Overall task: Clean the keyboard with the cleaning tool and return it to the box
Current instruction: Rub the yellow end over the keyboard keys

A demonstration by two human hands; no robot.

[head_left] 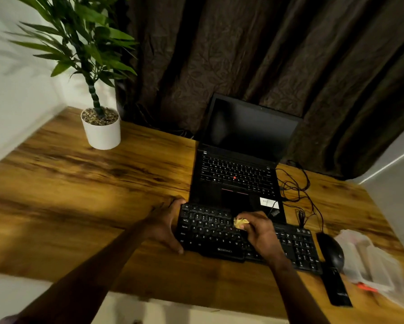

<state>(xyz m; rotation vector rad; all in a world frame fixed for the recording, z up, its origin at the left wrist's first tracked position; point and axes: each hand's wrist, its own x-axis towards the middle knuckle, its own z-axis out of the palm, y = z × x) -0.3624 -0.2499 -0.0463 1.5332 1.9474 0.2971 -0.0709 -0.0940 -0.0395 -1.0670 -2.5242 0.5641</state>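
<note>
A black external keyboard (210, 232) lies on the wooden desk in front of an open laptop. My left hand (167, 226) clasps its left end, thumb at the front edge and fingers at the back corner. My right hand (260, 233) rests over the middle keys, pinching a small yellow lump of cleaning gel (240, 222) pressed against the key tops. A clear plastic box (371, 260) with its lid open sits at the far right of the desk, blurred.
The black laptop (238, 174), screen dark, stands just behind the keyboard. A black mouse (331, 250) and a flat black bar (337, 288) lie right of the keyboard. Tangled black cables (296, 185) trail beside the laptop. A potted plant (101, 129) stands at the back left.
</note>
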